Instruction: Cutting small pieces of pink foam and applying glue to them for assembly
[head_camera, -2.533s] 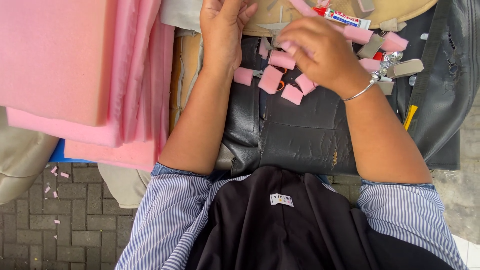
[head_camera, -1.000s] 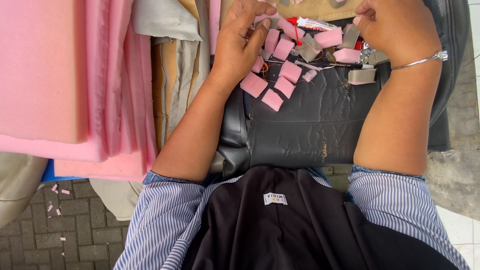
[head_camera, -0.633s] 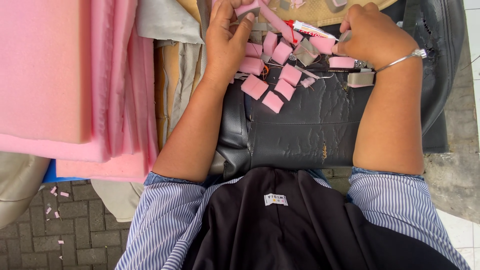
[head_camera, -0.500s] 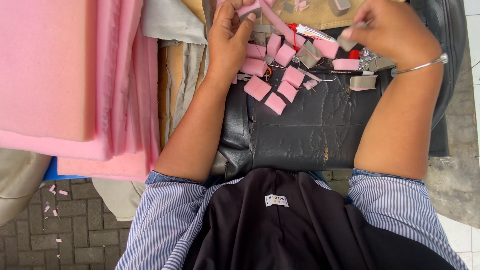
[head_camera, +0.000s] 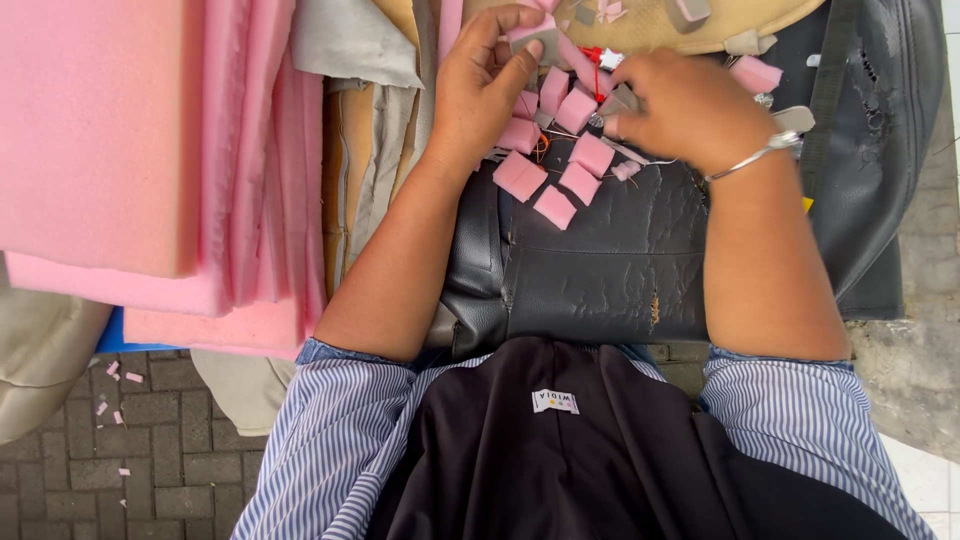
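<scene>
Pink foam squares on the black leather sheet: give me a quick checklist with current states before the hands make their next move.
1. Left hand has a piece: ok, its fingers pinch a small grey-and-pink foam block.
2. Right hand grip: cannot tell, fingers curl over the pile and hide what they hold.
3. Loose pink foam squares within reach: ok, scattered on the black leather sheet just below both hands.
4. Foam squares clear of the sheet's edge: ok, none hang over.
5. Stack of large pink foam sheets out of the way: ok, lying apart, left of the left forearm.
</scene>
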